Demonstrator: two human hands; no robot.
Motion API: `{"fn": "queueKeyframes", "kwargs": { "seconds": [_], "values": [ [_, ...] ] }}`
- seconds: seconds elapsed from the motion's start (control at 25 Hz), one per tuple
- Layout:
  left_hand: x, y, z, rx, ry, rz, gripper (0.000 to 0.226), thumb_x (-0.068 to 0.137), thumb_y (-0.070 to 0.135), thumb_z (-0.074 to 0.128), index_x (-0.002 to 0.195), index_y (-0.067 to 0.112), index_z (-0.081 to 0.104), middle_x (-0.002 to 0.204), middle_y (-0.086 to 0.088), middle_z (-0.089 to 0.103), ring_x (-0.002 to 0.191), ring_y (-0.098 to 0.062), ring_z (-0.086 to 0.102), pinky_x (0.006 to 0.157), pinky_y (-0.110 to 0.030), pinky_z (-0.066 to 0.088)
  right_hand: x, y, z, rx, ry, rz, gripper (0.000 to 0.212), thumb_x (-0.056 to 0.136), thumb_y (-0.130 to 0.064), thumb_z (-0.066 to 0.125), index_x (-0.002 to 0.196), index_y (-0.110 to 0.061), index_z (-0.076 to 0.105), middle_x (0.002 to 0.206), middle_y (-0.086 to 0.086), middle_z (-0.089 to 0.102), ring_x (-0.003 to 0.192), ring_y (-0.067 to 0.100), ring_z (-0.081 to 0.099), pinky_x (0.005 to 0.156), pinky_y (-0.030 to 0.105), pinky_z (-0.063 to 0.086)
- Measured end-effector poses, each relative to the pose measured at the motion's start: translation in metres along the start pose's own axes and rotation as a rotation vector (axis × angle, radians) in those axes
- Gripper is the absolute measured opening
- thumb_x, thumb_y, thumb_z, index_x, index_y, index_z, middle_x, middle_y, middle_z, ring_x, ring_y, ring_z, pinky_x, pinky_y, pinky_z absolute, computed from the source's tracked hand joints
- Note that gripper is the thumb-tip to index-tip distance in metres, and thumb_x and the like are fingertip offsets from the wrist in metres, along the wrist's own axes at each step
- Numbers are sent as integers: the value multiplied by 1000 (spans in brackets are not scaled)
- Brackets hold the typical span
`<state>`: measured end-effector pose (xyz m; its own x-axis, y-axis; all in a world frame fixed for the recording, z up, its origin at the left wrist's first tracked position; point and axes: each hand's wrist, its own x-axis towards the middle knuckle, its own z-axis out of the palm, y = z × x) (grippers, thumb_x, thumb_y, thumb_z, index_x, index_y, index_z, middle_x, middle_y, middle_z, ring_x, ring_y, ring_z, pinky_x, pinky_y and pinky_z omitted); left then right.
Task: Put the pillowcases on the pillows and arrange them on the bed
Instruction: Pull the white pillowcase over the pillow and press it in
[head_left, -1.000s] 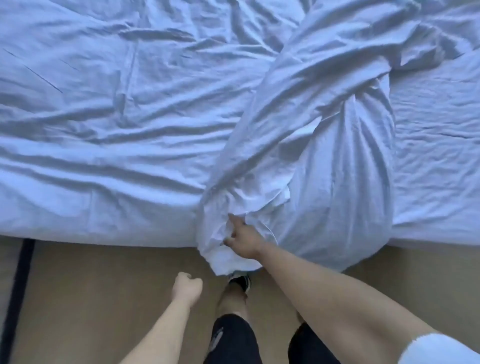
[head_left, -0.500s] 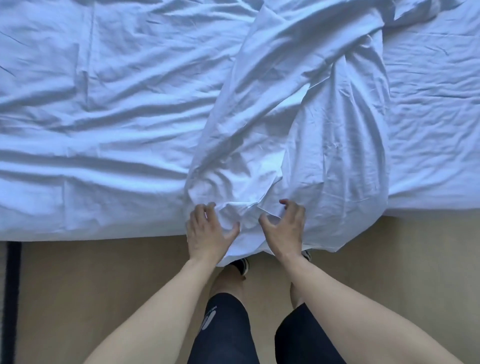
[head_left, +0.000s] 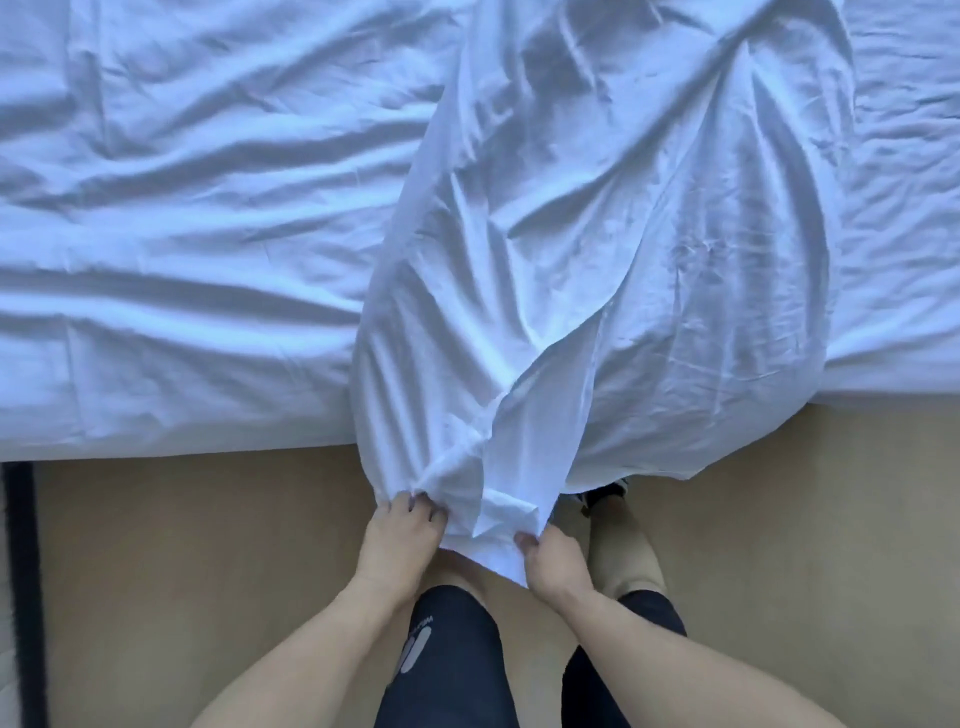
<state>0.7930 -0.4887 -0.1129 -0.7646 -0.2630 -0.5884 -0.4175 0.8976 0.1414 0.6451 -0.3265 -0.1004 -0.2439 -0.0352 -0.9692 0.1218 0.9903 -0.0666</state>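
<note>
Now both hands grip the white pillowcase (head_left: 597, 249): the left hand (head_left: 402, 535) pinches its gathered hem, the right hand (head_left: 553, 564) curls round the hem beside it. Beyond the fingers, it stretches over the bed (head_left: 182, 260), its end hanging past the edge.

We find one marking only: a pale logo (head_left: 415, 647) printed on the left leg of the dark shorts (head_left: 447, 654), low in the head view. It consists of short slanted bars, light grey with one reddish bar, and above the bars a line of small pale lettering running along the leg. We cannot read the letters; they are too small and blurred. No brand name can be made out from them. Elsewhere around the shorts we note no text, label, number or sign that we can read.
</note>
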Motion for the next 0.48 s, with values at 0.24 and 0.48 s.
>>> {"fn": "queueKeyframes", "kwargs": {
  "seconds": [0.24, 0.48],
  "values": [
    [5, 17, 3, -210, -629, -324, 11, 87, 14, 48, 88, 19, 57, 101, -2, 64, 98, -25, 60, 81, -27, 39, 64, -46, -56, -238, -35, -90, 14, 94, -16, 55, 80, -14, 59, 86, 7, 59, 85, 25, 53, 65, 29, 38],
    [19, 27, -72, -425, -401, -362, 20, 86, 30, 50, 74, 15, 51, 76, -2, 59, 71, -23, 57, 59, -31, 43, 50, -62, -129, 89, 14, -161, 24, 84, -16, 55, 79, 3, 68, 78, 14, 73, 71, 26, 64, 62, 33, 50]
  ]
}}
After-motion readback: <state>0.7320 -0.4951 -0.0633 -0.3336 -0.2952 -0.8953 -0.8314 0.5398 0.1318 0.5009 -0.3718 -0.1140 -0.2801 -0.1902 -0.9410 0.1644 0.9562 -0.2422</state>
